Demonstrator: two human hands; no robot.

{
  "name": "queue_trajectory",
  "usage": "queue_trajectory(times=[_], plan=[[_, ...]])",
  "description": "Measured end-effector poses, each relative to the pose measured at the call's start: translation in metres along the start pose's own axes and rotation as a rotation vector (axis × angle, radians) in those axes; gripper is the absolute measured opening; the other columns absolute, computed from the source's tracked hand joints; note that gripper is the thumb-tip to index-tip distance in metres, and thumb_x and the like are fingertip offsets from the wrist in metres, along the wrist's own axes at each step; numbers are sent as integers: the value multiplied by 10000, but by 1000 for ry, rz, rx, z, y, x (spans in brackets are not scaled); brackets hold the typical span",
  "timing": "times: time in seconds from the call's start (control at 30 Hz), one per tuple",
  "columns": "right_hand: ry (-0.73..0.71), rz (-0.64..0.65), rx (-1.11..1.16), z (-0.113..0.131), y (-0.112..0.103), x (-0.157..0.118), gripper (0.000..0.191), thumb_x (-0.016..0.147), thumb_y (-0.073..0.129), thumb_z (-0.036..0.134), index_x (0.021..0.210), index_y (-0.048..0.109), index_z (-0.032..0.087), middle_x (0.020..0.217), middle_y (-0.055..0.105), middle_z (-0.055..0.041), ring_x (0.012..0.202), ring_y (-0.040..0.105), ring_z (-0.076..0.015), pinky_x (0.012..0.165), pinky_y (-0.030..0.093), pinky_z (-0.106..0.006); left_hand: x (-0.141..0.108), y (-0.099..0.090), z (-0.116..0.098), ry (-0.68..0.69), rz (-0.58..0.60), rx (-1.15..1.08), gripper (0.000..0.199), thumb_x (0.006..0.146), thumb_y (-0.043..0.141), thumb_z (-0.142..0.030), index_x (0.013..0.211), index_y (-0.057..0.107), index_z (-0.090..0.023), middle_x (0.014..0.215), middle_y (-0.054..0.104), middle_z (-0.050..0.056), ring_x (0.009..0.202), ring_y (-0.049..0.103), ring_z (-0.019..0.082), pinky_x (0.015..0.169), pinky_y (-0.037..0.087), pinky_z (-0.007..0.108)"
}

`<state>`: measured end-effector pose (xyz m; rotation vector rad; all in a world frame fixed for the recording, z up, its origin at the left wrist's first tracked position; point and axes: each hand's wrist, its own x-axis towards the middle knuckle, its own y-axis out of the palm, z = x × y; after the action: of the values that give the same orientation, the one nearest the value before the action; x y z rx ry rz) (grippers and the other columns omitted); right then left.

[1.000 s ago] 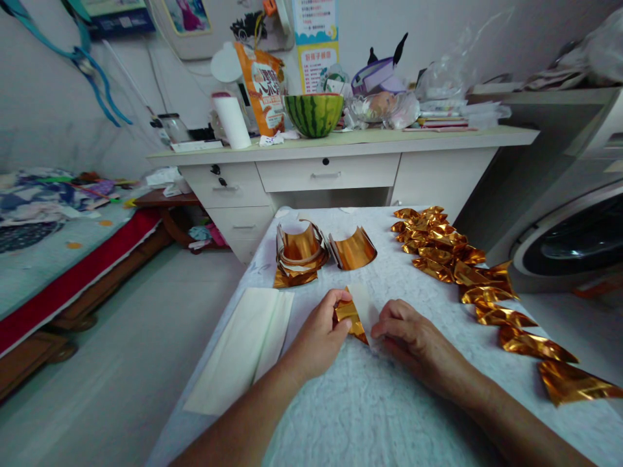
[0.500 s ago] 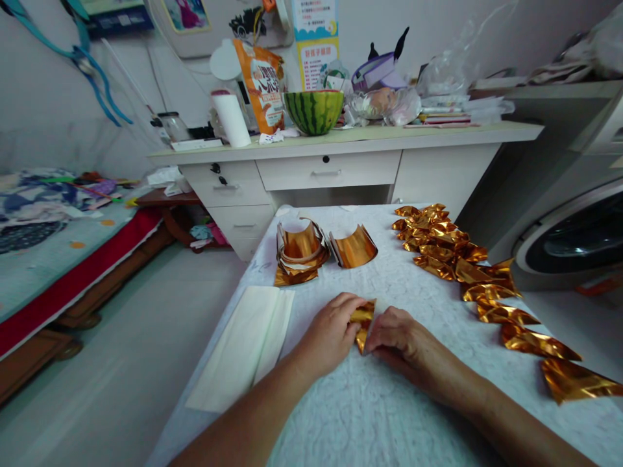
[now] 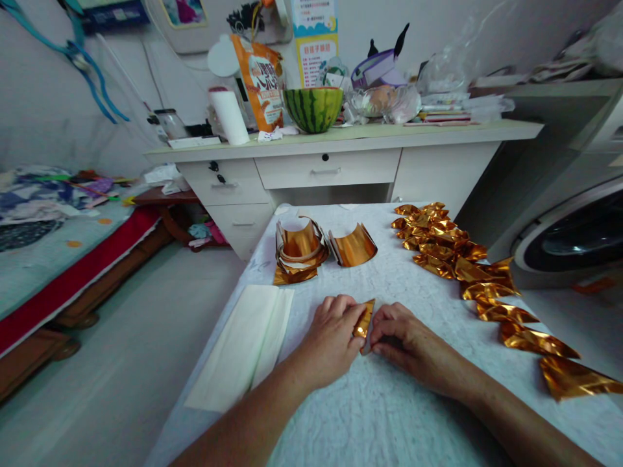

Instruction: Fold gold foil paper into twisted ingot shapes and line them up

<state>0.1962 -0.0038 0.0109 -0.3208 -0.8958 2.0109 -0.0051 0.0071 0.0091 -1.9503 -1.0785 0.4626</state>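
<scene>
A small folded piece of gold foil paper (image 3: 364,321) lies between my two hands on the cloth-covered table. My left hand (image 3: 333,334) is closed on it, thumb and fingers pressing the foil from the left. On the other side, my right hand (image 3: 406,340) is closed in a pinch, its fingertips at the lower right edge of the same paper. The paper's pale underside shows along that edge. Beyond the hands stand a curled stack of gold foil sheets (image 3: 299,246) and a separate curved bundle of foil (image 3: 356,248).
Several folded gold foil pieces (image 3: 438,250) run in a row down the table's right side. White paper sheets (image 3: 231,347) lie left of my left arm. Behind the table is a white desk (image 3: 335,170) with a halved watermelon (image 3: 313,110); a washing machine (image 3: 577,227) stands right.
The foil between my hands has been folded over and now looks narrower. My left thumb and fingers have shifted over it; my right hand has moved slightly to the right.
</scene>
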Motion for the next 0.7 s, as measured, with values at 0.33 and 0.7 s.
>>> queue_trajectory(times=[0.33, 0.7], plan=[[112, -60, -107, 5, 8, 4, 103, 882, 586, 216, 801, 648, 214, 914, 611, -48, 891, 520, -209, 797, 406, -373, -2, -2, 1, -33, 49, -24, 550, 808, 541, -160, 1340, 470, -279, 1217, 473, 58, 1137, 408, 250, 1030, 352, 412], [207, -92, -210, 7, 16, 7, 88, 802, 588, 150, 743, 626, 203, 876, 591, -56, 850, 498, -218, 752, 373, -371, -4, -1, -3, -12, 27, -53, 545, 799, 505, -122, 1323, 475, -266, 1203, 489, 55, 1123, 414, 243, 1031, 355, 406]])
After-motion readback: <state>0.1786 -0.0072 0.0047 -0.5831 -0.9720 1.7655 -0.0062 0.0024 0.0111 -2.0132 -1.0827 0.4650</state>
